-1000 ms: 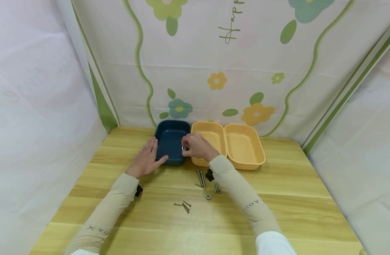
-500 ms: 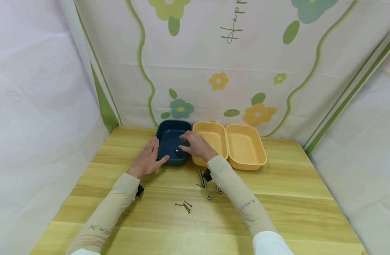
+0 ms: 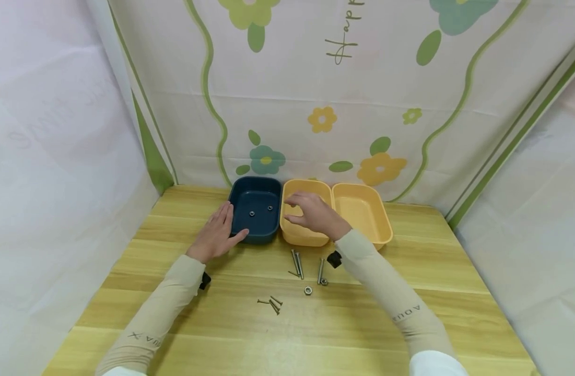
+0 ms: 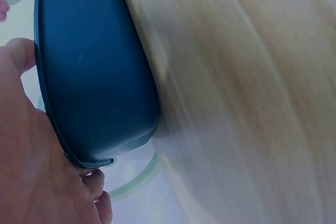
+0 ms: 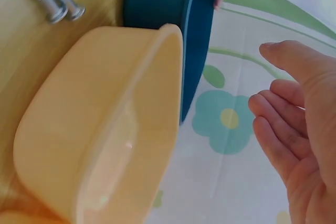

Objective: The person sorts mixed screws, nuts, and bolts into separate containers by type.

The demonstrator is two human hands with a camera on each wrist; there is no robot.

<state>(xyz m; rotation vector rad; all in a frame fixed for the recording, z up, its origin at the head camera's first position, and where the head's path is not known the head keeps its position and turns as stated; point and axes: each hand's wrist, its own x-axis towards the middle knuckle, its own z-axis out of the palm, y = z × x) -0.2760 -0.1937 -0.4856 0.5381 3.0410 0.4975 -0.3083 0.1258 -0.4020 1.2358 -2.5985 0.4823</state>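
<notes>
Blue bin [image 3: 249, 201] w/ 2 nuts [image 3: 251, 213] touches L hand [image 3: 214, 234].

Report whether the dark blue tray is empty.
Not empty: in the head view, two small nuts lie apart on the floor of the dark blue tray.

A white cloth backdrop [image 3: 278, 83] with green vines [image 3: 205, 75] and pastel flowers [image 3: 267, 160] faces me at twelve o'clock. A pale cloth wall [image 3: 57, 183] stands at nine, a whitish fabric wall [image 3: 541, 209] at three; a yellowish wood-grain counter [image 3: 343, 339] stretches toward six.
</notes>
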